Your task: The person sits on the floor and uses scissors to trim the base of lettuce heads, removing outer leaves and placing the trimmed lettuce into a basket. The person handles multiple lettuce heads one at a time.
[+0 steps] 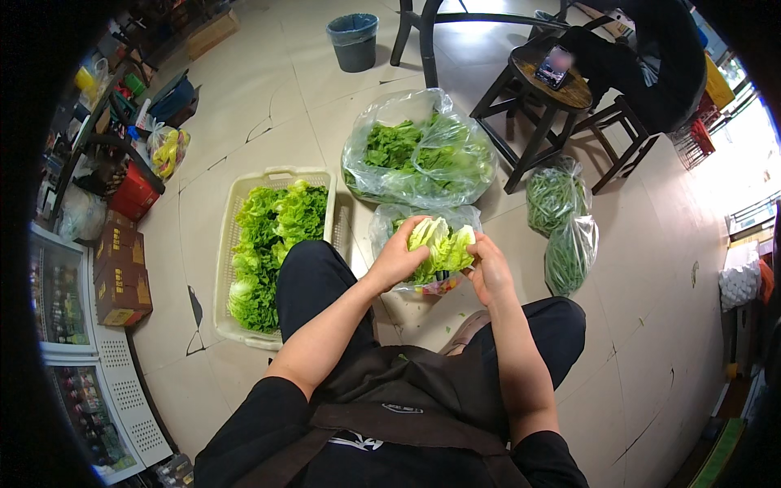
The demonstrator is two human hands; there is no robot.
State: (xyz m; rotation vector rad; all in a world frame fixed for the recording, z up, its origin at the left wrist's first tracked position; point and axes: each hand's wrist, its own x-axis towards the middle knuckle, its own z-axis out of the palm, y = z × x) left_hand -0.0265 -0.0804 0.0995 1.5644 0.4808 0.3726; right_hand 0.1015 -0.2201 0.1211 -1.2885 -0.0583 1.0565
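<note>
Between my hands is a pale green head of leafy lettuce (440, 244), held above an open clear plastic bag (381, 230). My left hand (399, 255) grips its left side, thumb across the leaves. On the other side, the fingers of my right hand (488, 268) pinch the edge of the leaves. Some greens and a colourful printed item (440, 287) show in the bag below, partly hidden by the lettuce. To the left, a cream plastic basket (332, 210) holds several lettuce heads (262, 256) in rows. Past the small bag sits a large clear bag (421, 152) full of leafy greens.
Two bags of green beans (558, 198) lie at right, near a wooden stool (521, 64) bearing a phone (554, 67). A person in dark clothes (647, 61) sits behind it. A lined bin (354, 46) stands ahead. Cardboard boxes (122, 274) and a glass-door fridge (67, 293) line the left.
</note>
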